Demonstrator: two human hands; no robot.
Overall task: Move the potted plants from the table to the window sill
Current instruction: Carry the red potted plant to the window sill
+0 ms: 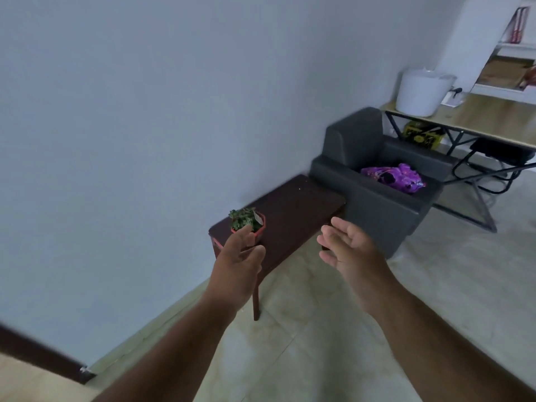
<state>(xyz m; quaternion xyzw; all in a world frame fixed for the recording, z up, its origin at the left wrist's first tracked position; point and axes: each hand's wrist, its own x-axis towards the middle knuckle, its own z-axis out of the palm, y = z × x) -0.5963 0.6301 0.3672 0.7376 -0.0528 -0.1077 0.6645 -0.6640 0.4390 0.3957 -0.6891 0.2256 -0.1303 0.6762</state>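
One small potted plant point(249, 221), green leaves in a red hexagonal pot, stands near the left end of a dark wooden side table point(293, 210) against the wall. My left hand point(239, 261) is stretched out just in front of the pot, fingers relaxed and apart, overlapping its lower edge in the view; whether it touches the pot I cannot tell. My right hand point(352, 246) hovers open to the right, palm turned inward, holding nothing, over the table's front edge. No window sill is in view.
A grey armchair point(374, 198) with a purple bag point(397, 177) on its seat stands right of the table. Behind it is a light wooden desk point(475, 117) with a white bucket point(420, 92). A shelf is at the top right. Pale tiled floor lies below.
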